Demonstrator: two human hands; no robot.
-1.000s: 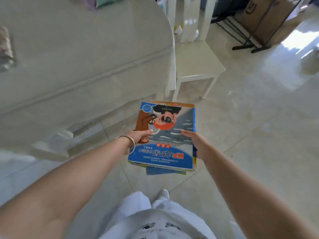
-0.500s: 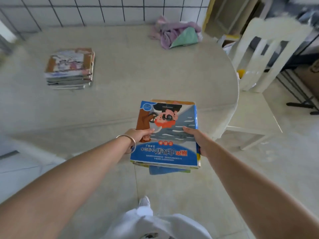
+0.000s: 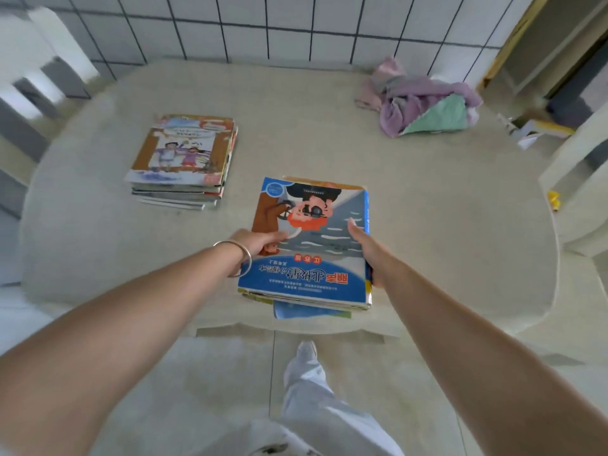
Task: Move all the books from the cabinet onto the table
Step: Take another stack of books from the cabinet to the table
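I carry a small pile of books [image 3: 316, 248] with a blue cover on top, held over the near part of the table [image 3: 427, 225]. My left hand [image 3: 260, 241] grips its left edge, thumb on the cover, a bangle on the wrist. My right hand [image 3: 365, 245] grips its right edge, thumb on top and fingers underneath. A second stack of books [image 3: 184, 156] with a colourful cartoon cover lies on the table at the far left. The cabinet is out of view.
A crumpled purple and green cloth [image 3: 424, 103] lies at the table's far right. White chairs stand at the left [image 3: 36, 77] and right [image 3: 579, 179]. A tiled wall [image 3: 296, 24] is behind the table. My leg [image 3: 309, 383] is below.
The view has swung from the floor and chair up to the whole table. I have stepped closer, and the held pile now hangs over the tabletop instead of the floor.
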